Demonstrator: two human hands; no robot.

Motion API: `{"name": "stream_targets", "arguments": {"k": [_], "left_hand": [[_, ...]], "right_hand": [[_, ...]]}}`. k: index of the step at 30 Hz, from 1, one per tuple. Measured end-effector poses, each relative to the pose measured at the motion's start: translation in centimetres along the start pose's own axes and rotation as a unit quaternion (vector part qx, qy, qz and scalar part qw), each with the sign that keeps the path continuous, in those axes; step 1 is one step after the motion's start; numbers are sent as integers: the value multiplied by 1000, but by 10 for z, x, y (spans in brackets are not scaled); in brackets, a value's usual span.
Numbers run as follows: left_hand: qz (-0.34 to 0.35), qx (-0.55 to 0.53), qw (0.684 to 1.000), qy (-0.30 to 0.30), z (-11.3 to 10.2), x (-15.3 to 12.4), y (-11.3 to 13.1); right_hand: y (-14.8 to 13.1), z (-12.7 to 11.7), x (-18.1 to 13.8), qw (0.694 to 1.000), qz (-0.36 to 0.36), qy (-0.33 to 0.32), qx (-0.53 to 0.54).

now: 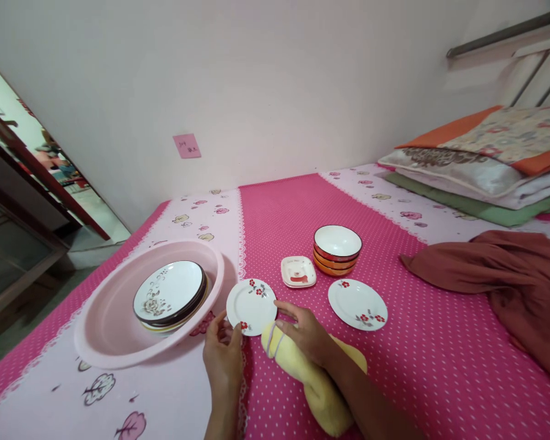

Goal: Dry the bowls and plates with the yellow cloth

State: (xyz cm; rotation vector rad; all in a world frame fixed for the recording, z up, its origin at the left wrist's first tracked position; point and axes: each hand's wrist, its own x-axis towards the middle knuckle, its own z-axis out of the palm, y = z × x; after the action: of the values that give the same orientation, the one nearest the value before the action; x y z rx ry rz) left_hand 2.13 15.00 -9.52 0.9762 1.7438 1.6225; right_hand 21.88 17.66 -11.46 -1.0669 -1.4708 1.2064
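Between my two hands is a small white plate (251, 307) with red flowers on its rim. My left hand (224, 348) grips its lower left edge, thumb on top. The fingers of my right hand (305, 333) hold the plate's right edge, and a yellow cloth (318, 391) hangs under that hand and wrist. To the right lies a matching flowered plate (357, 304), flat on the bedspread. Just behind sit a small square dish (298, 272) with a red print and a stack of orange bowls (338, 250) with white insides.
On the left a pink basin (105, 318) holds stacked plates (169, 292) with dark rims. A brown-red cloth (499, 275) lies at the right, below folded bedding and pillows (481, 162). The pink dotted bedspread (279, 214) runs back to a white wall with a pink note (187, 146).
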Motion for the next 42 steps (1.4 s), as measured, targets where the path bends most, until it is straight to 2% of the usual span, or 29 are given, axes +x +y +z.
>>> {"name": "stream_targets", "arguments": {"k": [3,8,13,16,18,20,23,25,28,31,33,37,39,42], "left_hand": [[10,-37,999,-13,4,-8,7],[-1,-141,988,-69,11,-22,17],[-71,-193,975,-77,11,-27,22],[-133,-237,959,-77,9,-27,28],[-157,-268,949,-59,7,-26,34],[-169,-294,940,-41,3,-25,41],[-192,-340,920,-23,-2,-24,51],[-208,-366,907,-16,-3,-24,55],[-227,-378,898,-4,-1,-26,54],[-241,-386,890,-6,0,-27,49],[-239,-393,888,-15,-1,-27,47],[-224,-411,883,-43,-1,-28,45],[-236,-416,877,-46,2,-31,45],[-259,-443,855,-72,10,-41,45]], "right_hand": [[-1,1,1,999,-8,0,31],[-15,-1,-1,997,-22,-11,66],[-29,0,-4,996,-20,-28,76],[-42,-9,-5,994,-17,-62,84],[-54,-24,-8,996,-7,-76,50],[-67,-44,-14,996,19,-67,-57],[-79,-71,-25,960,82,-55,-262],[-79,-80,-29,937,116,-76,-320],[-77,-85,-30,933,119,-140,-309],[-83,-91,-27,961,83,-160,-208],[-92,-98,-27,982,62,-124,-125],[-111,-102,-32,995,48,49,-73],[-118,-93,-35,994,53,91,-20],[-122,-64,-36,991,46,108,66]]}}
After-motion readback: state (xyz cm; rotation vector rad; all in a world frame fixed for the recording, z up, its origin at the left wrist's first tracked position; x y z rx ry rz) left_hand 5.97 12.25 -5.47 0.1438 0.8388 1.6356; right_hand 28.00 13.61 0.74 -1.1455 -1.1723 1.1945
